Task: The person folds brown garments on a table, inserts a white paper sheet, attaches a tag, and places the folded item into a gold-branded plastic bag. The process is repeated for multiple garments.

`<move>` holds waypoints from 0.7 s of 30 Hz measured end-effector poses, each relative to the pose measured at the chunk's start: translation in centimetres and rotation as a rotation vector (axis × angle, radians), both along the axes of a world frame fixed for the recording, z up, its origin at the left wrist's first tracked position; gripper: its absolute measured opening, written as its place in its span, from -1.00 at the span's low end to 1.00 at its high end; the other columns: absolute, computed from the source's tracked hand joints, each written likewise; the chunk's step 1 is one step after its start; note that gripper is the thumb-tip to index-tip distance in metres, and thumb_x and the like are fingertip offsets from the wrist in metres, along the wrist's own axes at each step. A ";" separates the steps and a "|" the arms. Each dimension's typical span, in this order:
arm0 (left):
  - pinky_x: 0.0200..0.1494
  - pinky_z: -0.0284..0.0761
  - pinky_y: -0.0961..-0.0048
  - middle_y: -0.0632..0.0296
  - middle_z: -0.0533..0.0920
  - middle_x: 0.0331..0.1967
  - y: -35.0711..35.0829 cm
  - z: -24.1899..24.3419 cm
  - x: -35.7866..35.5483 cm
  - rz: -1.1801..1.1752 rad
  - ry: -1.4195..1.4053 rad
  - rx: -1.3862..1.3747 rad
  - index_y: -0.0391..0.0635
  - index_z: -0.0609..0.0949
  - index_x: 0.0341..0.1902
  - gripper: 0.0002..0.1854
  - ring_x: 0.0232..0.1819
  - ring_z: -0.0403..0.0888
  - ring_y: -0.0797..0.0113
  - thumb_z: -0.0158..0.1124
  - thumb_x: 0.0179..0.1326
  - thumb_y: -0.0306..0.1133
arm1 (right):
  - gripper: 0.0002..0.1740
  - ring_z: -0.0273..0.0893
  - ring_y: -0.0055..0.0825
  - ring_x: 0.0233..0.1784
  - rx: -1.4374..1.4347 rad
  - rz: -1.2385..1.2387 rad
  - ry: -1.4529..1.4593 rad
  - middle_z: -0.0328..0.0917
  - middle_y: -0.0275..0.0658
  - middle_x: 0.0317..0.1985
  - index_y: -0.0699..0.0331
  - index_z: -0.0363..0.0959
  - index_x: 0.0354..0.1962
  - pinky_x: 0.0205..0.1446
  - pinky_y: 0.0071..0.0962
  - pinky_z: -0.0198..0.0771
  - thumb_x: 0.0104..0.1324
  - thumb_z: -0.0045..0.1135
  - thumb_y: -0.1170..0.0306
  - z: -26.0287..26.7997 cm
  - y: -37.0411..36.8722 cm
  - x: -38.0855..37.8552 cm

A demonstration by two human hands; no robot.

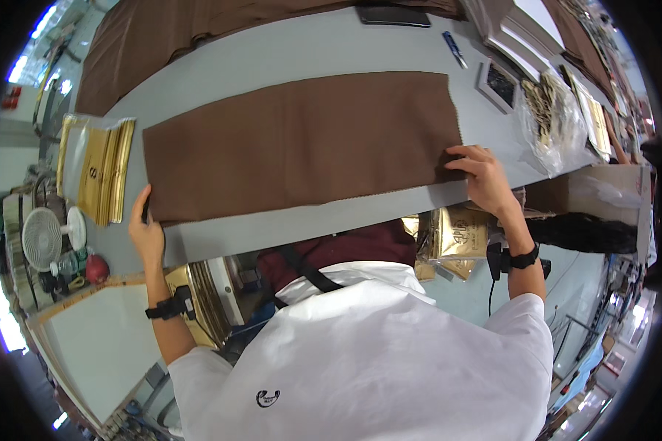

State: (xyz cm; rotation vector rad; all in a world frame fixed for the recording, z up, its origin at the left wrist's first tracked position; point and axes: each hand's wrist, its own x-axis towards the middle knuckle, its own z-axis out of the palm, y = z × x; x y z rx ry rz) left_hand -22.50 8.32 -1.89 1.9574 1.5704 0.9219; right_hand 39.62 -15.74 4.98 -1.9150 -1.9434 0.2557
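A long piece of brown fabric (303, 143) with zigzag-cut edges lies flat across the grey table (309, 223). At its near left corner is my left hand (146, 234), thumb and finger at the edge of the cloth; whether they pinch it is hard to tell. My right hand (480, 176) touches the near right corner, its fingers bent over the cloth, and a firm grip cannot be made out. Both wrists wear black straps with small devices. Left of the cloth lies a stack of gold and clear plastic packets (96, 168).
More brown fabric (143, 49) covers the far left edge. Toward the far right are a black phone-like object (394, 17), a blue pen (454, 49), a small framed box (498, 86) and a clear plastic bag (557, 127). A white fan (43, 237) stands at left.
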 end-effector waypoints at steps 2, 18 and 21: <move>0.41 0.42 0.35 0.10 0.70 0.21 0.6 0.1 -0.3 0.052 -0.145 -0.062 -0.24 0.64 0.30 -0.55 0.26 0.63 0.26 0.02 0.40 -0.69 | -0.54 0.64 -0.15 0.09 -0.017 -0.068 -0.046 0.73 -0.19 0.02 0.28 0.71 -0.15 0.33 -0.21 0.44 0.06 0.04 0.80 0.5 1.0 -0.3; -0.04 0.51 0.56 0.29 0.68 -0.23 3.3 2.2 3.0 0.150 -0.513 -0.033 -0.29 0.58 0.07 -0.70 -0.19 0.57 0.56 0.25 0.55 -0.26 | -0.51 0.18 -0.18 0.64 0.145 -0.114 -0.183 0.33 -0.19 0.53 0.10 0.42 0.41 0.71 -0.12 -0.02 0.62 -0.05 0.22 -7.2 8.4 -2.8; -0.11 0.49 0.54 0.29 0.67 -0.27 2.8 2.0 3.7 0.118 -0.495 -0.022 -0.26 0.54 0.14 -0.70 -0.25 0.56 0.56 0.25 0.55 -0.28 | -0.51 0.17 -0.19 0.65 0.137 -0.110 -0.187 0.32 -0.20 0.54 0.08 0.42 0.42 0.71 -0.12 -0.04 0.63 -0.07 0.23 -7.0 8.2 -1.9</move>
